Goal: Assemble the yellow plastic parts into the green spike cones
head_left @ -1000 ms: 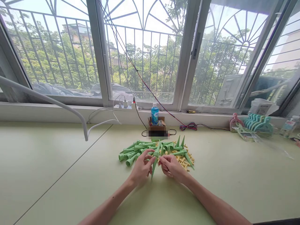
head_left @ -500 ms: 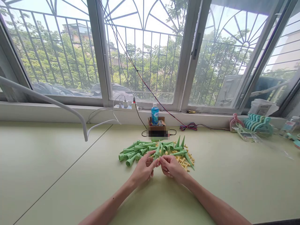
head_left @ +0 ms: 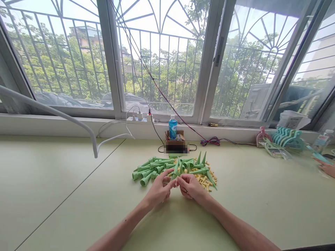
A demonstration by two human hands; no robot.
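My left hand (head_left: 161, 186) is closed round a green plastic watering spike (head_left: 176, 170), which is held tip up. Close beside it, my right hand (head_left: 190, 185) pinches at the spike's lower end. A small pale yellow piece (head_left: 177, 178) shows faintly between the fingertips, mostly hidden. Behind my left hand lies a heap of green spikes (head_left: 146, 174), some with their hollow capped ends towards me. Past my right hand, small yellow plastic pieces (head_left: 205, 181) are scattered in a pile, with several green spikes (head_left: 210, 178) on and among them.
A blue-labelled bottle (head_left: 172, 128) stands in a small cardboard box (head_left: 180, 136) behind the heap. Bundled wires (head_left: 210, 141) and teal hangers (head_left: 288, 138) lie by the window sill. A white curved tube (head_left: 78, 122) reaches in from the left. Another person's hand (head_left: 326, 167) is at the right edge.
Another person's hand has come into view at the far right, by a teal object. My own hands stay almost in place at the spike, with only slight finger movement.
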